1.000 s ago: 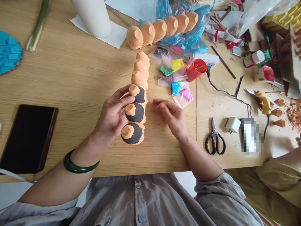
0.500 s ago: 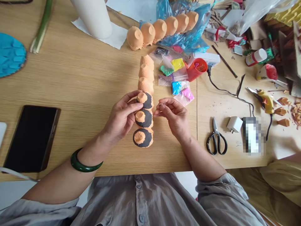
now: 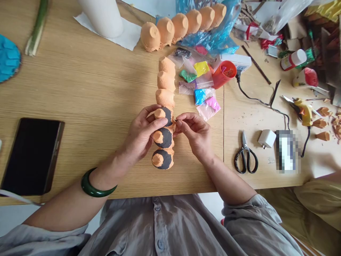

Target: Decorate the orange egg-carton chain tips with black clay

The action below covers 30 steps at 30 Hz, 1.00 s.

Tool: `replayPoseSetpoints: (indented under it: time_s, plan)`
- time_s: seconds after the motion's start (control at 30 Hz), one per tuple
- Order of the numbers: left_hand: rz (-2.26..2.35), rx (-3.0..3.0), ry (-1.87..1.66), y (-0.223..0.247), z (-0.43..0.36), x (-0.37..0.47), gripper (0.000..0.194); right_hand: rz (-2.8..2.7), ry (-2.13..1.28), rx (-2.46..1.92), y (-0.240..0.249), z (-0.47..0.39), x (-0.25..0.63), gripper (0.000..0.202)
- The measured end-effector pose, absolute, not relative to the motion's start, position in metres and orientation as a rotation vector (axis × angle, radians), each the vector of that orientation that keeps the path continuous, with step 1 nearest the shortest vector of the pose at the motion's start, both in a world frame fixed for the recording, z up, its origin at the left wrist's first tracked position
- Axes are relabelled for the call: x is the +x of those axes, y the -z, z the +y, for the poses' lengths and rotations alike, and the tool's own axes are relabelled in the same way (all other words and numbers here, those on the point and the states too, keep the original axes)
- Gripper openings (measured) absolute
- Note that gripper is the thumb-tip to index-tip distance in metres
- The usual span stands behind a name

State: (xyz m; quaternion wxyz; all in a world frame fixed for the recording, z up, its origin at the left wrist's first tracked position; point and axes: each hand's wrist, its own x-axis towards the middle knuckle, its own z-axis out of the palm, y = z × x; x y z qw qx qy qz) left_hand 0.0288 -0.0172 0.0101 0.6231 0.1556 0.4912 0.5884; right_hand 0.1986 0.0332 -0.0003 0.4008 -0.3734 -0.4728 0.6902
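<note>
An orange egg carton strip [image 3: 165,97] runs away from me, its near three cups coated with black clay [image 3: 167,138] around bare orange tips. My left hand [image 3: 145,129] grips the strip from the left, thumb on the third cup from the near end. At the strip's right edge, beside that same cup, my right hand [image 3: 193,131] has thumb and forefinger pinched together. A tiny dark bit seems to show at the fingertips, too small to make out. A second orange egg carton strip [image 3: 180,27] lies farther back, partly on a blue plastic bag [image 3: 221,42].
Coloured clay packets [image 3: 201,68] and a red cup [image 3: 224,74] lie right of the strip. Scissors [image 3: 244,156], a white plug adapter [image 3: 266,138] and a glue gun [image 3: 303,110] are farther right. A black phone [image 3: 32,156] lies left; a paper roll [image 3: 102,17] stands behind.
My right hand has come closer to the strip's right edge, its fingertips now at the cup. The strip has turned slightly in my left hand, showing more black on the right.
</note>
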Motion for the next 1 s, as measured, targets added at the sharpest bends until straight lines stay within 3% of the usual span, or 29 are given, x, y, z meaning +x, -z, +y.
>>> replayPoseSetpoints:
  time_s: [0.77, 1.0]
  plan:
    - [1.096, 0.361, -1.438, -0.008, -0.021, 0.040, 0.048, -1.425, -1.390, -0.926, 0.012, 0.022, 0.197, 0.033]
    - [1.084, 0.323, -1.448, -0.008, -0.020, 0.039, 0.051, -1.579, -1.217, -0.814, 0.017, 0.023, 0.199, 0.008]
